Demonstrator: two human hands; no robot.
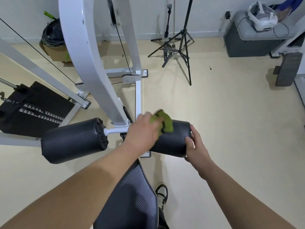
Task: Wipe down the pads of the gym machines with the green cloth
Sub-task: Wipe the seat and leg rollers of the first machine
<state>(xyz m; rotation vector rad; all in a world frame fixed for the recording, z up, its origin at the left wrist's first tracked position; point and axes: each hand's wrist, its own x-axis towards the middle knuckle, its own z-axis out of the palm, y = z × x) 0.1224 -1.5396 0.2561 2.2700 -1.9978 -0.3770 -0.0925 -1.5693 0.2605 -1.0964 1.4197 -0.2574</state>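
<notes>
Pressing the green cloth (163, 123) onto the top of the right roller pad (173, 139), the left hand (142, 131) reaches across from the lower left. Its fingers are clenched on the cloth, which is bunched and blurred, part of it sticking out beyond the hand toward the far side of the pad. The right hand (195, 146) rests on the outer end of the same pad, its fingers (188, 140) spread and laid flat around the end cap, grasping nothing else.

Left roller pad (74, 141) sits on the other side of the white crossbar (116, 130), untouched, its puckered end facing the bar. Both pads are black with a woven texture. The crossbar joins the curved white machine frame (92, 63), which rises toward the top of the view. Black cable (122, 45) runs down alongside the frame to a pulley (127, 77) near the floor.

Padded seat (132, 195), same black texture, lies below the forearms at bottom centre. One black-and-white sneaker (161, 194) shows on the cream floor (231, 129) just beside the seat.

Weight stack (34, 109) sits at the left. Black tripod stands (178, 45) are at the back wall, well apart from the machine. Grey storage bin (250, 38) at the far right carries a white headset (262, 19).
</notes>
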